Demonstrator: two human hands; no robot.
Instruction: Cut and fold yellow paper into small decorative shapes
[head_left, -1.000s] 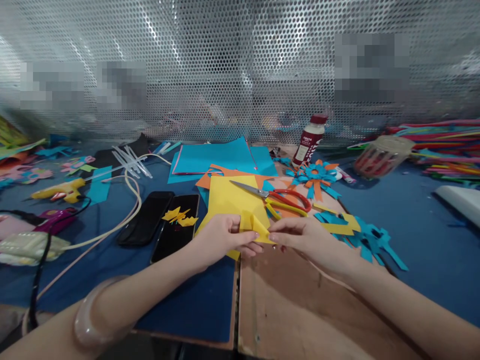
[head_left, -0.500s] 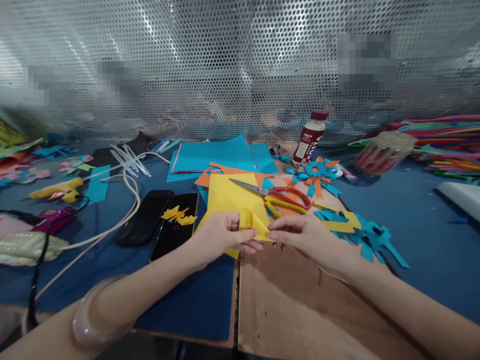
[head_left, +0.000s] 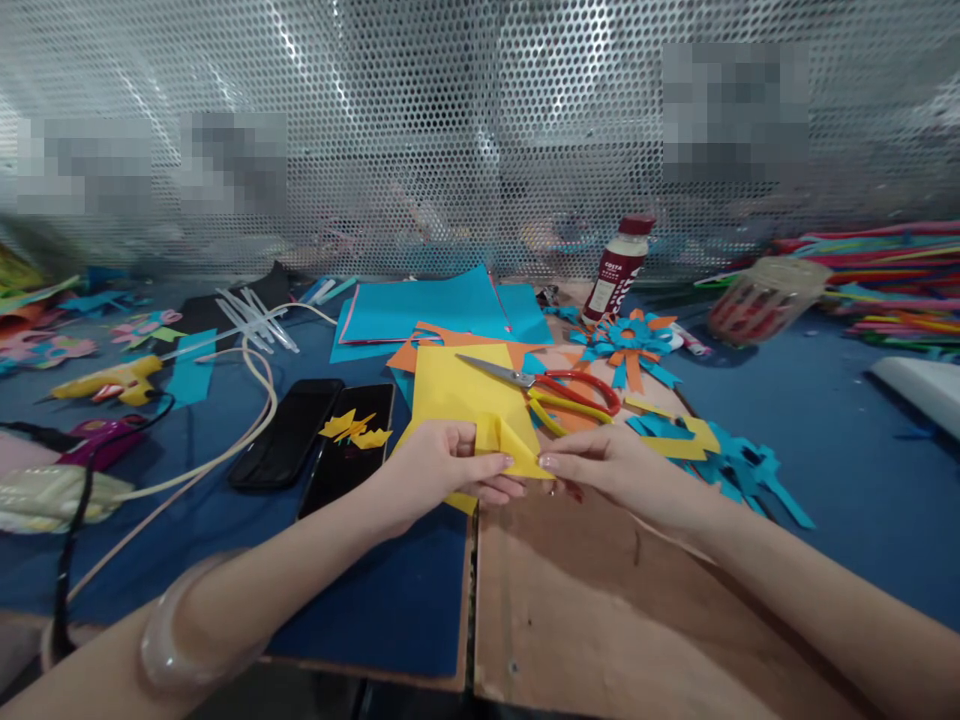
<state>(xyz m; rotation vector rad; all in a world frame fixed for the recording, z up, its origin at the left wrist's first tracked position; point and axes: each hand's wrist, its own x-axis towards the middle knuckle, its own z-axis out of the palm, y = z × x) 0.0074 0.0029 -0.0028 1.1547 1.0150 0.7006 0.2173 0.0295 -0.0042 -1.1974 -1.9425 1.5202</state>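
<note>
A small folded piece of yellow paper is pinched between both hands at the table's middle. My left hand grips its left side with thumb and fingers closed on it. My right hand pinches its right corner. Just behind lies a flat yellow sheet on orange and blue sheets. Red-and-yellow-handled scissors rest on the sheets, blades pointing left.
Two black phones lie to the left with yellow scraps on one. A glue gun and cables are far left. A bottle, a blue-orange paper flower, blue cut-outs and a plastic jar stand right. Perforated metal screen behind.
The hands have kept their pinch on the yellow piece and pressed it a little flatter; the view shifted slightly. Nothing else moved.
</note>
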